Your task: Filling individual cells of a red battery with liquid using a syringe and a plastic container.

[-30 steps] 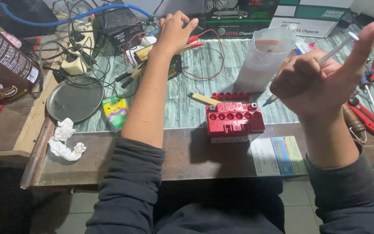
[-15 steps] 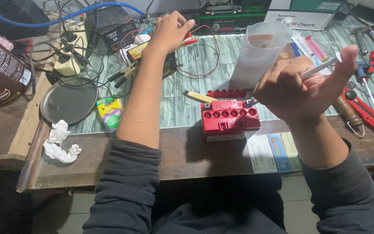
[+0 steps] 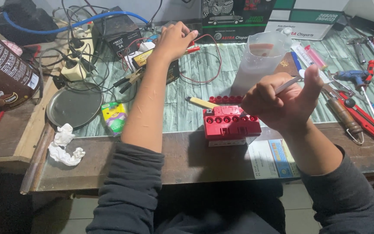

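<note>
**Battery open, syringe raised, far hand among the wires**

My left hand (image 3: 176,40) reaches far back, fingers curled down on the red wires (image 3: 204,60) by the small black box (image 3: 117,31); whether it pinches one I cannot tell. The red battery (image 3: 230,125) sits at the table's near edge (image 3: 182,164), its row of holes uncapped, the cap strip (image 3: 225,99) just behind it. My right hand (image 3: 282,104) grips a syringe (image 3: 290,83) above it, in front of the clear jug (image 3: 261,58). I judge the caps still have to go on. Tools (image 3: 356,108) crowd the right; bare room lies between my arms.
</note>
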